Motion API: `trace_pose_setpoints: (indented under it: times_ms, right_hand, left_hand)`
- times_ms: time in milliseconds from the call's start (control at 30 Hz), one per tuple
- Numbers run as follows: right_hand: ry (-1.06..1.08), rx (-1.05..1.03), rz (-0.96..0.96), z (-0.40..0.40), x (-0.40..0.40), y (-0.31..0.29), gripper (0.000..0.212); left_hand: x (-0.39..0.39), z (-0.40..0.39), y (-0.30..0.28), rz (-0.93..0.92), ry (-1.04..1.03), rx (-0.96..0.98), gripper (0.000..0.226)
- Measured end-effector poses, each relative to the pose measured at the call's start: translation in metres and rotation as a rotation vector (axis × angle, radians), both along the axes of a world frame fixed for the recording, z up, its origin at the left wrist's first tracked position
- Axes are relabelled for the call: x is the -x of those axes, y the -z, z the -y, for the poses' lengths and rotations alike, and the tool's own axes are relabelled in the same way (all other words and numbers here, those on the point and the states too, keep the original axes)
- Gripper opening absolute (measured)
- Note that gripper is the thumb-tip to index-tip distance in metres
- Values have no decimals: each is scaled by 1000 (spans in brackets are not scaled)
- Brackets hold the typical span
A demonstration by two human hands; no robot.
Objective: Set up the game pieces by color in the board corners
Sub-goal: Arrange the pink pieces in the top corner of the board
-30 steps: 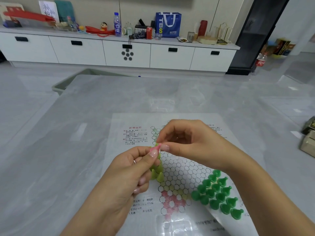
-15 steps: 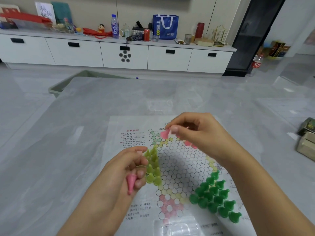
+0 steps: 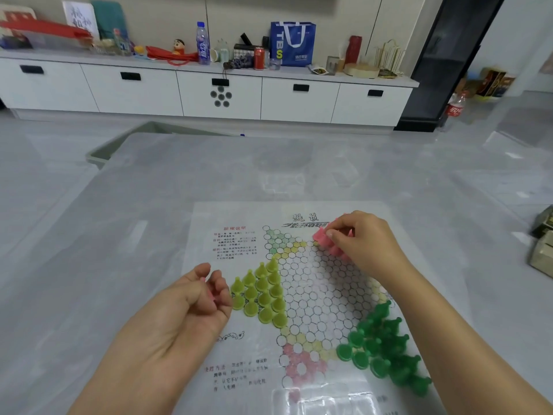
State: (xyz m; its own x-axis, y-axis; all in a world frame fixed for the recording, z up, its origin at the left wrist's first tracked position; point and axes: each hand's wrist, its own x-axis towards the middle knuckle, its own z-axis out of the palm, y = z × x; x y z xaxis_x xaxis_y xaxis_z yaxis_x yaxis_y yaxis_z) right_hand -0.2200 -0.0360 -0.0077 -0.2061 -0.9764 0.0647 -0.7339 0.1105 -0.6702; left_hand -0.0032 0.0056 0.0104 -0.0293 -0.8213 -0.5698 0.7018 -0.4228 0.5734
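A paper checkers board (image 3: 311,295) lies flat on the grey table. Several yellow-green pieces (image 3: 263,295) fill its left corner and several dark green pieces (image 3: 386,351) fill its lower right corner. My right hand (image 3: 362,244) rests over the upper right corner, its fingertips pinching a pink piece (image 3: 320,236) down among other pink pieces that the hand mostly hides. My left hand (image 3: 194,298) hovers beside the yellow-green group with fingers curled around more pink pieces (image 3: 212,296), only slivers of which show.
A clear plastic tray (image 3: 323,399) lies at the board's near edge. Small boxes (image 3: 543,250) stand at the table's right edge. A grey bin (image 3: 104,151) sits beyond the table's far left corner. White cabinets (image 3: 209,91) with clutter line the back wall.
My right hand moved up and right with a pink piece to the upper right corner. My left hand dropped away to the left and curled around its pink pieces.
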Motion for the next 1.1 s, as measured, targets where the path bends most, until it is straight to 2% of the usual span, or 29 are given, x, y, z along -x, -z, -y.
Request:
trace_pose_setpoints:
  times_ms: [133,367,1100]
  right_hand:
    - [9,-20,-40,5,-2,2,23]
    - [-9,-39,-79,8,1,9,19]
    - [-62,-5,-115,5,3,8,21]
  left_hand:
    - [-1,9,9,-9,-32,-67,38]
    - [-6,8,9,-46,-2,-61,29]
    - [-9,7,13,-44,32,-29,29]
